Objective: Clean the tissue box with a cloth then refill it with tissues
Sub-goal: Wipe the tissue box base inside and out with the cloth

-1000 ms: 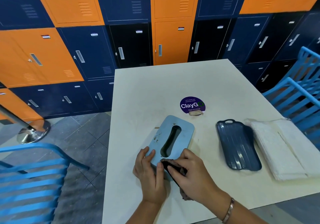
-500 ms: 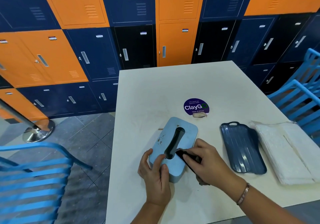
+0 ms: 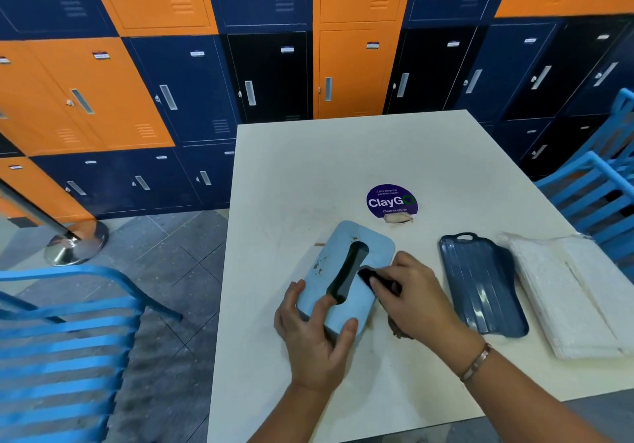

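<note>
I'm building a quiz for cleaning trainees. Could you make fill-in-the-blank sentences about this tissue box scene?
1. The left hand grips the tissue box while the right hand presses a dark ____ on its top.
2. The dark blue tray lies between the box and the pack of ____.
3. The round purple sticker on the table reads ____.
4. Brown stains mark the box top on the ____ side of its slot.
Missing words: cloth; tissues; ClayGo; left.
</note>
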